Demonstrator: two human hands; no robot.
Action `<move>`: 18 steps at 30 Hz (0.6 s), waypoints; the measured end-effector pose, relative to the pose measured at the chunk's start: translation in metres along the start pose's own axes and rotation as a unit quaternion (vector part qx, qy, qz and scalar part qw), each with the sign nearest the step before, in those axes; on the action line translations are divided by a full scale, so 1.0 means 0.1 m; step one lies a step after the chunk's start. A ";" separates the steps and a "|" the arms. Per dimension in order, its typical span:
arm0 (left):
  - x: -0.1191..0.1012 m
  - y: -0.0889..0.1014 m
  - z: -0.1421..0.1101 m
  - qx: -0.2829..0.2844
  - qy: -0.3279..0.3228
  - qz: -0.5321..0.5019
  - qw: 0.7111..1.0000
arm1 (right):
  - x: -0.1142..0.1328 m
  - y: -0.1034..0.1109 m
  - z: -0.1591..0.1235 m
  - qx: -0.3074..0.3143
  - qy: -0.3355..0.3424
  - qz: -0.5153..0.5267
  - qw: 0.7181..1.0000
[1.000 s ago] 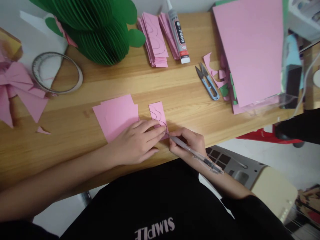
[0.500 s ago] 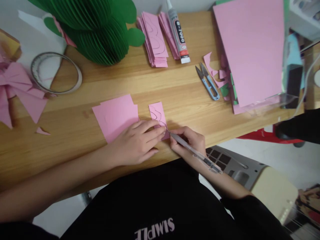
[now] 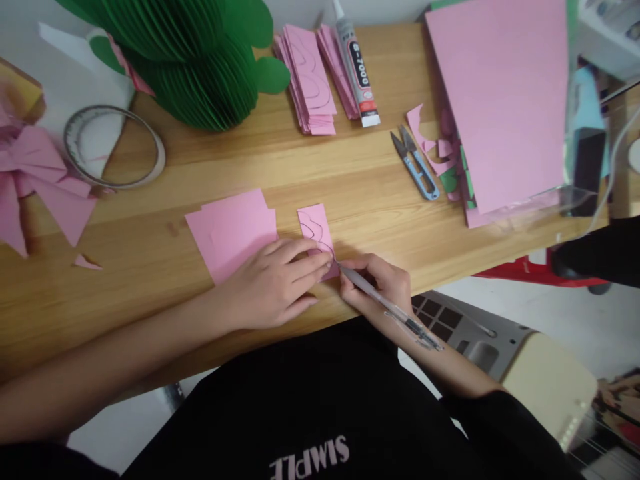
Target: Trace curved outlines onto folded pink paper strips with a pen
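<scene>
A small pink paper strip [image 3: 313, 217] with dark curved pen lines lies near the table's front edge. My left hand [image 3: 273, 283] rests flat across its lower part, fingers stretched out and pressing it down. In my right hand [image 3: 383, 283] is a clear-barrelled pen [image 3: 380, 299], held in a writing grip, its tip at the strip's right edge. Beside my left hand are overlapping pink paper sheets [image 3: 233, 230], partly covered by that hand.
Behind stand a green folded-paper piece [image 3: 205, 80], a stack of marked pink strips [image 3: 310, 73] and a glue tube [image 3: 357, 67]. Blue thread snips [image 3: 417, 167] lie near paper scraps and a large pink sheet stack [image 3: 505, 100]. A tape roll [image 3: 155, 163] and pink bow [image 3: 40, 160] are left.
Almost nothing differs. The pen's back end has tipped slightly, while both hands and the paper strip stay in place.
</scene>
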State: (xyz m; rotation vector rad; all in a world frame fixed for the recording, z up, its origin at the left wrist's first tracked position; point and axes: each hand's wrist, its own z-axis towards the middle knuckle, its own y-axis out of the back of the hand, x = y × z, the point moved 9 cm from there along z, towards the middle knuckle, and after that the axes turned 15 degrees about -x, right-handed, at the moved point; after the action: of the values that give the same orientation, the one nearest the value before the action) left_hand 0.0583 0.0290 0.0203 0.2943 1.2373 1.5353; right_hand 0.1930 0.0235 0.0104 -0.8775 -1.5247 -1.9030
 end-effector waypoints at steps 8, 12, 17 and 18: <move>0.03 0.02 0.02 -0.013 0.009 -0.019 1.000 | 0.04 0.01 0.00 -0.011 0.019 0.005 1.000; 0.05 0.02 0.02 -0.017 0.014 -0.023 0.999 | 0.02 0.01 0.00 -0.026 0.005 0.013 1.000; 0.06 0.02 0.02 -0.022 0.013 -0.032 0.999 | 0.03 0.01 0.00 -0.017 0.021 -0.007 1.000; 0.06 0.02 0.02 -0.022 0.014 -0.033 0.999 | 0.04 0.01 0.00 -0.016 0.030 -0.011 0.999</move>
State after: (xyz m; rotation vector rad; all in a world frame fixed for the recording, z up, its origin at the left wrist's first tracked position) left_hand 0.0563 0.0356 0.0207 0.2014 1.2227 1.5121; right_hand 0.1913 0.0231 0.0142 -0.8137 -1.4770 -1.9572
